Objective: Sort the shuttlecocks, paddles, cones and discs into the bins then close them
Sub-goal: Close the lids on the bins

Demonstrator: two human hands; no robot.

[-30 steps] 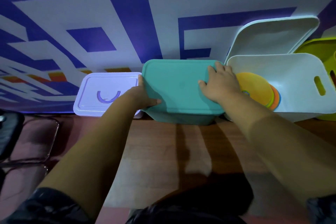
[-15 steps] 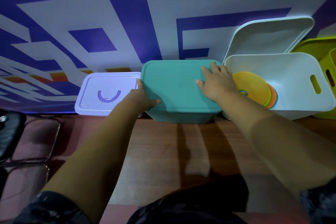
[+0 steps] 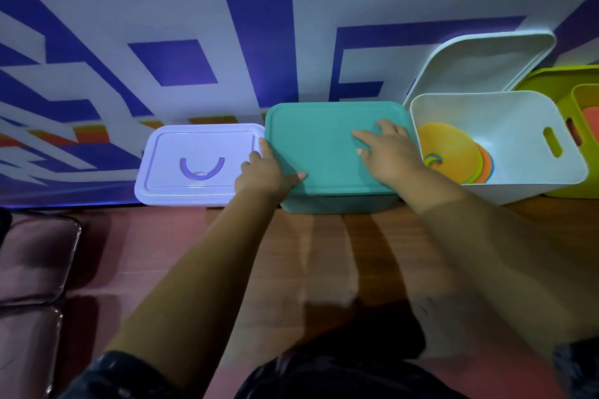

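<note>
Blue-and-white patterned wall (image 3: pixel 181 10) behind a wooden tabletop (image 3: pixel 324 253), pretty dim. Teal lid (image 3: pixel 321 146) sits on the teal bin (image 3: pixel 337 204), so no idea what's inside. Left hand (image 3: pixel 262 175) grips its left edge, thumb on top, fingers mostly hidden down the side. Right hand (image 3: pixel 392 152) lies flat on the right part. Discs (image 3: pixel 450 149) sit in the open white bin (image 3: pixel 518 113); green bin (image 3: pixel 564 194) is cut off far right.

Only one cam here, a wide-angle on the person's head, pointing forward and down. Both arms run up from the bottom corners, and the left hand (image 3: pixel 266 172) and right hand (image 3: pixel 390 155) meet the teal lid (image 3: pixel 324 146) mid-frame, so that's arm's reach. Wooden table (image 3: pixel 324 253) fills the lower half, the blue-and-white wall (image 3: pixel 227 10) bends across the top
</note>
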